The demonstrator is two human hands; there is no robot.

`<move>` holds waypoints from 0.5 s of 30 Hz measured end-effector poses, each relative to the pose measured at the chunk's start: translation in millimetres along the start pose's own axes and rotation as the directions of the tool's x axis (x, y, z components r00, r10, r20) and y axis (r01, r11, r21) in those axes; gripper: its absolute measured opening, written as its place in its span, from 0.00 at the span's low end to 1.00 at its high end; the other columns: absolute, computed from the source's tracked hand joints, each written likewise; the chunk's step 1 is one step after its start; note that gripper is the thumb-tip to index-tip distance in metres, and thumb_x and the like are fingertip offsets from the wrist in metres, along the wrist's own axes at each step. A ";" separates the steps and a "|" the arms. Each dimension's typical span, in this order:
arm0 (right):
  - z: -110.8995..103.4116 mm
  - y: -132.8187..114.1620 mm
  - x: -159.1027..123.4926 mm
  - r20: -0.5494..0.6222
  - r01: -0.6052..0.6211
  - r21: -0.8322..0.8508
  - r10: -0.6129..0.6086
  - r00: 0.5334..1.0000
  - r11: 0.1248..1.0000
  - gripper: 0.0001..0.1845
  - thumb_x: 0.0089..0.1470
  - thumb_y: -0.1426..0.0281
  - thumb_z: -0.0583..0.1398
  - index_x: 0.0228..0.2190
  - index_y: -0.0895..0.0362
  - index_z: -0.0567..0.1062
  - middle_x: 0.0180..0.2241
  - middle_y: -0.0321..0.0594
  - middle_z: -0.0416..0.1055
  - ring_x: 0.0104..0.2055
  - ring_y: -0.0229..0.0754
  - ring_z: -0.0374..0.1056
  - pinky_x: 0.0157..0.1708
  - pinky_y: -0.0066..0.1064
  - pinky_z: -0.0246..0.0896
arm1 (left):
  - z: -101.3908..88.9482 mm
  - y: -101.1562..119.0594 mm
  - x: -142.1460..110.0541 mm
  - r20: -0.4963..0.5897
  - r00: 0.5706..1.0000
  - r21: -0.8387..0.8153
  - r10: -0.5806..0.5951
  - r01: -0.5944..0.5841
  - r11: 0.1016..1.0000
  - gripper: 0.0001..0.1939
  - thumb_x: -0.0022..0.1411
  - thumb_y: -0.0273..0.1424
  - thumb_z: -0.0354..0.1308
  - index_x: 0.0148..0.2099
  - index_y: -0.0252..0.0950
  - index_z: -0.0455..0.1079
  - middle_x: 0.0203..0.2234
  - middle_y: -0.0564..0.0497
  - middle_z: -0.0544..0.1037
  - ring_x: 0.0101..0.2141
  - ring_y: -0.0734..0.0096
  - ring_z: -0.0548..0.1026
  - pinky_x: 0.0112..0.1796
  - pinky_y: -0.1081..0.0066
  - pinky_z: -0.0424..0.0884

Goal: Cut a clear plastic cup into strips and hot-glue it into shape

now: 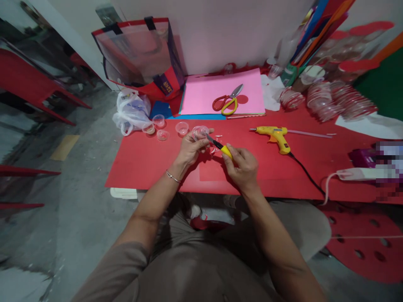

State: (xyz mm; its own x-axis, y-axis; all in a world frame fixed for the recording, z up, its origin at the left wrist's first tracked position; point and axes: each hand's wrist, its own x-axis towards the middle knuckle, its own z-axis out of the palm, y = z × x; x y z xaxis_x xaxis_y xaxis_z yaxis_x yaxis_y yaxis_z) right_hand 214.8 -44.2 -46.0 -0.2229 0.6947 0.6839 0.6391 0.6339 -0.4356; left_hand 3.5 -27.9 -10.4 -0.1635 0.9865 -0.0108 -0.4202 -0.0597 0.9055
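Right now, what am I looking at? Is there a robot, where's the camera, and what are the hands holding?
There is no robot here, just a person working with two bare hands. There is only one picture, and it comes from a camera worn on the person's head, looking forward and down. That is why you see the arms reaching away from you.

The left hand holds something small, clear and cup-like. The right hand has its grip on a yellow-handled knife, with the blade pointing at it. I can't tell if they touch.

On the red table are loose cups and a white bag to the left, scissors on pink paper at the back, and a yellow glue gun to the right.
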 end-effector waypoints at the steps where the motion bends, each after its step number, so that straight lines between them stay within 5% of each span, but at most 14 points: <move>1: -0.1 -0.2 0.3 0.003 -0.002 -0.003 0.002 1.000 1.000 0.19 0.68 0.63 0.62 0.56 0.53 0.81 0.37 0.43 0.79 0.38 0.41 0.73 0.38 0.32 0.65 | -0.1 -0.2 0.0 -0.001 1.000 0.006 -0.010 0.010 1.000 0.22 0.42 0.39 0.82 0.27 0.33 0.73 0.47 0.42 0.86 0.21 0.84 0.73 0.19 0.79 0.61; 7: -0.1 -1.0 2.3 0.007 0.030 -0.002 -0.030 1.000 1.000 0.20 0.68 0.62 0.62 0.57 0.55 0.80 0.38 0.44 0.79 0.39 0.42 0.72 0.39 0.33 0.65 | -2.4 0.0 0.6 -0.011 0.997 -0.015 -0.076 0.076 0.997 0.19 0.44 0.37 0.81 0.27 0.33 0.74 0.46 0.40 0.86 0.24 0.81 0.75 0.18 0.80 0.59; 15: -1.1 -1.6 2.5 0.040 0.017 -0.015 -0.016 0.999 1.000 0.21 0.69 0.62 0.61 0.59 0.54 0.79 0.38 0.44 0.79 0.39 0.43 0.72 0.40 0.33 0.66 | -1.7 -1.5 -0.6 0.069 0.998 -0.019 -0.009 0.010 1.000 0.20 0.44 0.36 0.82 0.31 0.34 0.76 0.57 0.44 0.82 0.30 0.80 0.79 0.26 0.78 0.71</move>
State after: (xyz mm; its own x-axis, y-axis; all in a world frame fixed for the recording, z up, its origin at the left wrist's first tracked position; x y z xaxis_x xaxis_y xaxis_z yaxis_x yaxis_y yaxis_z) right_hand 214.0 -43.8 -42.9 -0.2621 0.6973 0.6672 0.6465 0.6401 -0.4150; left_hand 2.7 -28.7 -12.4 -0.0975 0.9952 0.0103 -0.4389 -0.0523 0.8970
